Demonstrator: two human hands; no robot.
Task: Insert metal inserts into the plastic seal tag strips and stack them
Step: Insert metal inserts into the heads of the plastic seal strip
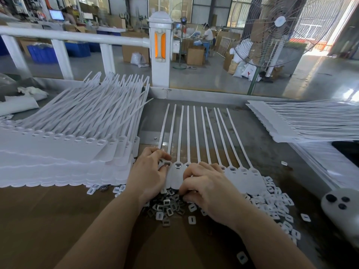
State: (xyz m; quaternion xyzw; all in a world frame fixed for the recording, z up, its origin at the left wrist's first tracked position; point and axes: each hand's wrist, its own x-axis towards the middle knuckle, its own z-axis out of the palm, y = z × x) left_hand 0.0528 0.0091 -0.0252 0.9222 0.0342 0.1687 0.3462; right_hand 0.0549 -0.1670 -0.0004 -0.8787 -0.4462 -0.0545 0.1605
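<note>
- At the lower centre of the frame a loose heap of metal inserts (168,205), small grey square frames, lies on the brown table (48,220), mixed with white plastic caps (275,202) that trail off to the lower right
- The right hand (206,188) rests at the heap's far edge with fingers curled down; what they pinch is hidden, so I cannot tell
- The left hand (150,172) lies just beside it, fingertips pressed onto the head of one tag
- Under both hands lies the seal tag strip (194,144), white, a joined row of flat rounded tags with a grey insert showing in several sockets, thin tails running toward the upper centre
- At the left, a tall stack of strips (64,150) fans its tails up and away
- At the upper right, a flatter stack (303,123) lies with tails pointing right
</note>
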